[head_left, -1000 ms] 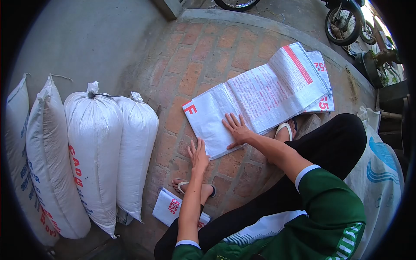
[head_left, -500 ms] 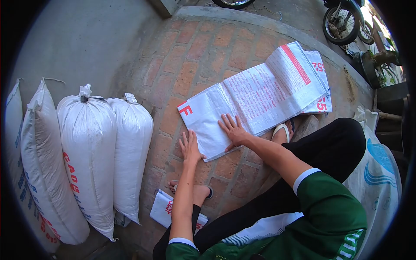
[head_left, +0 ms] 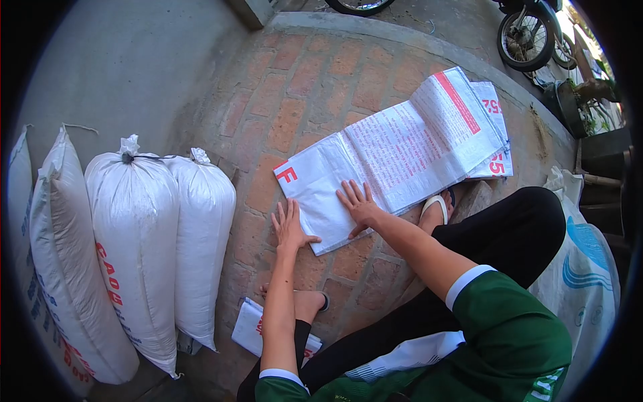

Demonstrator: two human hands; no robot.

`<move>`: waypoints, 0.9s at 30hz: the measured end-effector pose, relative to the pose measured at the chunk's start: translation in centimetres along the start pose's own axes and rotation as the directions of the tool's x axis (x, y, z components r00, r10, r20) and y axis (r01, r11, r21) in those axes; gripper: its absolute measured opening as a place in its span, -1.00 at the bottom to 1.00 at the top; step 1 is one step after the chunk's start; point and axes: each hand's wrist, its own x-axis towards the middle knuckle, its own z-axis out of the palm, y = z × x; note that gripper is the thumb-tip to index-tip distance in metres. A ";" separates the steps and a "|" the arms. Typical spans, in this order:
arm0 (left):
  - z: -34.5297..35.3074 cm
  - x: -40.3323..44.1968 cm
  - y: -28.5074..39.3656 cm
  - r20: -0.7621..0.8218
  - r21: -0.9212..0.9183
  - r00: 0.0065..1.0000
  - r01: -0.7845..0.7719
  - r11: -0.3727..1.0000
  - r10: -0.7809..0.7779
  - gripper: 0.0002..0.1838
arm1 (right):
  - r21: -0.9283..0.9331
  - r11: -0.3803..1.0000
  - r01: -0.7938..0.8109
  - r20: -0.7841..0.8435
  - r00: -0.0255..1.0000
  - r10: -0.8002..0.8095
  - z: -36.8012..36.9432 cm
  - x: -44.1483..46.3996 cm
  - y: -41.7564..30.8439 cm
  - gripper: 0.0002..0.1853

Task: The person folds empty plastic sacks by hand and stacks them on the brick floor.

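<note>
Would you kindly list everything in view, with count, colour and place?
Flat sacks: number unclear, white with red print, layered, centre
Folded bundle: one, white with red print, by left foot
Filled sacks: four, white, left
Blue-printed bag: one, white, right
Bricks: many, reddish, centre
Wheels: three, black, top
Plants: count unclear, green, upper right
Shirt: one, green and white, bottom
Trousers: one pair, black, bottom
Sandals: two, colour partly hidden, feet
Left hand: one, bare, at flat sacks' edge
Right hand: one, bare, on flat sacks

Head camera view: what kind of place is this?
Probably a semi-outdoor yard or porch at a home or small store: weathered brick paving, filled white sacks standing along one side, and a parked motorbike beyond the paving's edge.
</note>
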 end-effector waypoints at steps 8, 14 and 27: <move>-1.1 1.4 -0.6 -0.011 -0.015 1.000 0.007 1.000 -0.007 0.55 | -0.010 1.000 -0.012 0.021 1.000 0.013 -0.2 0.2 -0.1 0.73; -2.4 3.4 -0.8 -0.006 -0.061 0.998 0.057 0.997 -0.057 0.51 | -0.016 1.000 -0.018 0.022 1.000 0.018 -0.1 0.2 -0.2 0.73; -4.0 6.9 -1.3 -0.032 -0.092 0.995 0.087 0.992 -0.090 0.50 | 0.034 0.999 -0.014 0.007 1.000 0.014 -0.2 0.3 -0.1 0.72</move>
